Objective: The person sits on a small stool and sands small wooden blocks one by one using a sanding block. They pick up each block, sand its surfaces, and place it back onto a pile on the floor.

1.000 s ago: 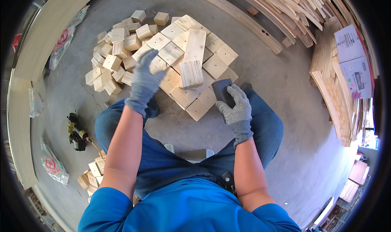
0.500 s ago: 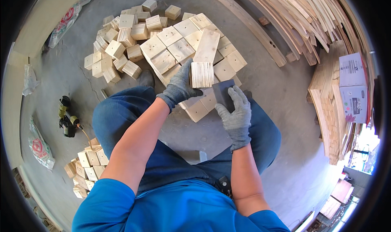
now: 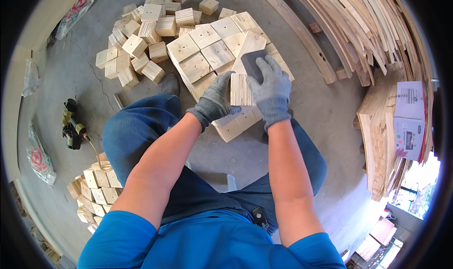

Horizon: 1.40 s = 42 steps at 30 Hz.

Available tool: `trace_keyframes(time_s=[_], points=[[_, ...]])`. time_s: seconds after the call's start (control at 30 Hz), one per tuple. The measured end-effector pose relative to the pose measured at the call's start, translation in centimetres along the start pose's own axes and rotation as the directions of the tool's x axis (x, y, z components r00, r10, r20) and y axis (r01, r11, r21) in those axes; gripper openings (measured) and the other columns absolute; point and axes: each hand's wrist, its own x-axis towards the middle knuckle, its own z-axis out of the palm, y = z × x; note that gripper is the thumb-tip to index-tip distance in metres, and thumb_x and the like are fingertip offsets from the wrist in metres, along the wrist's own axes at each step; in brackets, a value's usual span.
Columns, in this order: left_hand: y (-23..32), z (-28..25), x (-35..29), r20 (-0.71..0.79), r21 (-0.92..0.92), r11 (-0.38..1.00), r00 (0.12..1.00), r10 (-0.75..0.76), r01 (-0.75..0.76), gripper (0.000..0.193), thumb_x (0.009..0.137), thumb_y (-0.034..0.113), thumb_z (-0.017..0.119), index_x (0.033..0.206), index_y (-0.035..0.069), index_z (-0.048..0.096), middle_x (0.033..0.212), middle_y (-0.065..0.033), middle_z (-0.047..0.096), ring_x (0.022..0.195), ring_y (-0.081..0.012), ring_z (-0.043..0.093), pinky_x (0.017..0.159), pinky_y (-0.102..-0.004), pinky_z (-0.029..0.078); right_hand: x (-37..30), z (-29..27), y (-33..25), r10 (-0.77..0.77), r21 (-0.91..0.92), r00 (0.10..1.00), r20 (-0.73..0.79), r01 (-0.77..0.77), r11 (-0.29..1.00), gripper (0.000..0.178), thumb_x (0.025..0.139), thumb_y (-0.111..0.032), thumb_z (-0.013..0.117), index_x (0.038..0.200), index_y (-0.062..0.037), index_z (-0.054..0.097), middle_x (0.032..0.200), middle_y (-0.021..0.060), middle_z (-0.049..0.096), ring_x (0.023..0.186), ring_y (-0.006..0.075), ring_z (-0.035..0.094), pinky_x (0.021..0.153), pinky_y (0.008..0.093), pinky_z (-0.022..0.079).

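Observation:
My left hand (image 3: 216, 99), in a grey knit glove, grips the side of a pale wooden block (image 3: 241, 90). The block's layered near end faces me. A dark grey flat sanding block (image 3: 253, 64) is in my gloved right hand (image 3: 272, 86), held over the wooden block's upper face near its right side. Whether the two touch, I cannot tell. Under and behind them lies a close-set layer of square wooden blocks (image 3: 202, 37), some with small holes in their tops.
Loose wooden cubes (image 3: 134, 45) are heaped at the far left; more blocks (image 3: 100, 179) are stacked near left. A black and yellow power tool (image 3: 72, 127) with a hose lies left. Long boards (image 3: 349, 28) and a white carton (image 3: 408, 120) on wood stand right.
My right hand has moved up and inward, bringing the sanding block from beside the wooden block to over its top. My left hand still grips the block, slightly further right in view.

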Motion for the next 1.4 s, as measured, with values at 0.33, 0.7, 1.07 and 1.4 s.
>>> trace_keyframes(time_s=[0.33, 0.7, 1.07, 1.4], points=[[0.3, -0.1, 0.1, -0.020, -0.015, 1.000, 0.999, 0.026, -0.027, 0.108, 0.066, 0.028, 0.104, 0.154, 0.007, 0.046, 0.142, -0.0153, 0.059, 0.133, -0.0287, 0.058, 0.117, -0.0387, 0.047, -7.8, -0.7, -0.9, -0.003, -0.033, 1.000, -0.017, 0.003, 0.999, 0.063, 0.087, -0.033, 0.084, 0.145, -0.0156, 0.067, 0.157, 0.0110, 0.058, 0.130, 0.0437, 0.058, 0.109, 0.0571, 0.047], [1.7, -0.8, 0.1, 0.043, 0.017, 0.998, 0.997, -0.066, 0.065, 0.110, 0.067, 0.026, 0.104, 0.156, 0.007, 0.044, 0.146, -0.0156, 0.057, 0.136, -0.0286, 0.057, 0.119, -0.0381, 0.045, -7.6, -0.5, -0.7, -0.029, -0.033, 0.998, -0.052, 0.027, 0.999, 0.060, 0.083, -0.029, 0.087, 0.139, -0.0176, 0.070, 0.156, 0.0098, 0.059, 0.128, 0.0425, 0.060, 0.105, 0.0568, 0.049], [0.2, 0.3, 0.1, 0.000, -0.073, 0.997, 1.000, -0.019, 0.019, 0.109, 0.065, 0.020, 0.104, 0.155, 0.007, 0.045, 0.144, -0.0134, 0.059, 0.135, -0.0264, 0.058, 0.118, -0.0372, 0.045, -0.8, 0.9, 0.0, 0.063, -0.018, 0.998, -0.026, -0.063, 0.998, 0.064, 0.086, -0.035, 0.084, 0.145, -0.0177, 0.067, 0.159, 0.0081, 0.058, 0.127, 0.0425, 0.062, 0.108, 0.0551, 0.051], [2.0, -0.4, 0.2, 0.026, -0.037, 0.997, 0.997, -0.068, 0.069, 0.111, 0.066, 0.035, 0.105, 0.156, 0.008, 0.046, 0.148, -0.0179, 0.057, 0.140, -0.0323, 0.056, 0.121, -0.0406, 0.045, -13.3, -2.0, -1.9, -0.032, -0.010, 0.999, -0.025, 0.032, 0.999, 0.066, 0.081, -0.024, 0.090, 0.144, -0.0134, 0.069, 0.156, 0.0152, 0.058, 0.134, 0.0437, 0.056, 0.115, 0.0553, 0.044]])
